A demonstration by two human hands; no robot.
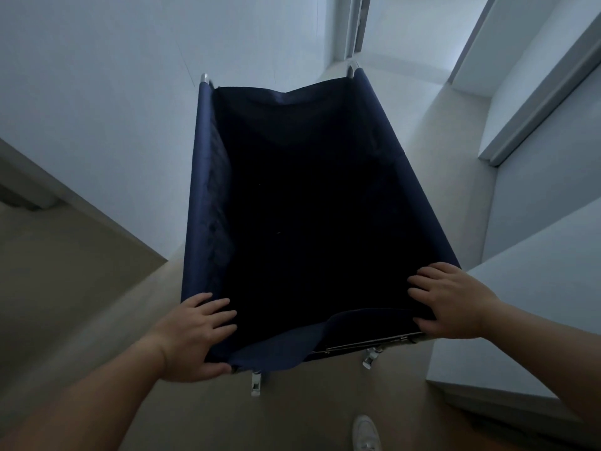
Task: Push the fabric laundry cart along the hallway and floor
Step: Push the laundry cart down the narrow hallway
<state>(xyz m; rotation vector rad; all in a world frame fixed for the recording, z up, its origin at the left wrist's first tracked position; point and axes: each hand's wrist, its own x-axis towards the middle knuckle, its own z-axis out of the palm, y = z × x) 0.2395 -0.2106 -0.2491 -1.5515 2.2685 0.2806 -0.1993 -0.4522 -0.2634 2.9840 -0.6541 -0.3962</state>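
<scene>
Laundry cart stands on the hallway floor right in front of the person, bag looks empty, so prob. light & easy to roll. Fabric is soft and sags at the near edge; the stiff side rails are the place to push. Left hand is clamped on the near-left corner, right hand wrapped over the near-right corner. Left wall sits close to the cart; more room on the right, w/ a doorway ahead.
</scene>
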